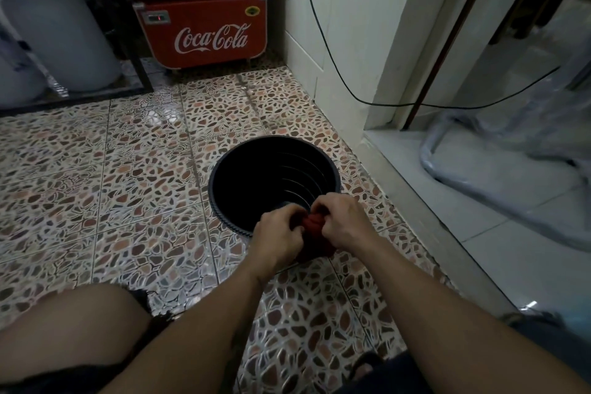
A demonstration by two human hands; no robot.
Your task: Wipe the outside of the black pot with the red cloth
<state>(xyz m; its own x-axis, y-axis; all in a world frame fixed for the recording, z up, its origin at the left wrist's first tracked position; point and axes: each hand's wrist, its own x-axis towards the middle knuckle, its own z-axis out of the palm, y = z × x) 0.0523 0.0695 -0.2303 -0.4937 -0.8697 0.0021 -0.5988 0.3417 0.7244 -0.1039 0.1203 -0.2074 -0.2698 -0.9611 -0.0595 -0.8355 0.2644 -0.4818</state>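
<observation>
knee: bare left knee [73,326] low in view, person looks crouched over the patterned tile floor [128,201]
left hand: left hand [277,233] fingers curled down onto the red cloth, clamped on it
right hand: right hand [343,221] also pinching the cloth, knuckles up, hands close together with the cloth between them
red cloth: red cloth [315,227] bunched into a wad, mostly hidden by both hands, sits at the near rim of the pot; soft and limp, looks light, will fold to any curve, best balled in one palm
black pot: black pot [273,182] upright on the floor just past the hands, open mouth up, ribbed inside, empty as far as visible; looks like thin plastic, light, rigid enough but likely to slide on glossy tile when pushed
hold advice: judge one hand should pin the rim while the other wipes the wall
outside wall: nearly all hidden from this angle
step: cloth being readied, wiping not clearly begun
far: red Coca-Cola cooler [198,9] against back wall, black cable [323,29] hanging on the white wall, well apart from pot
</observation>
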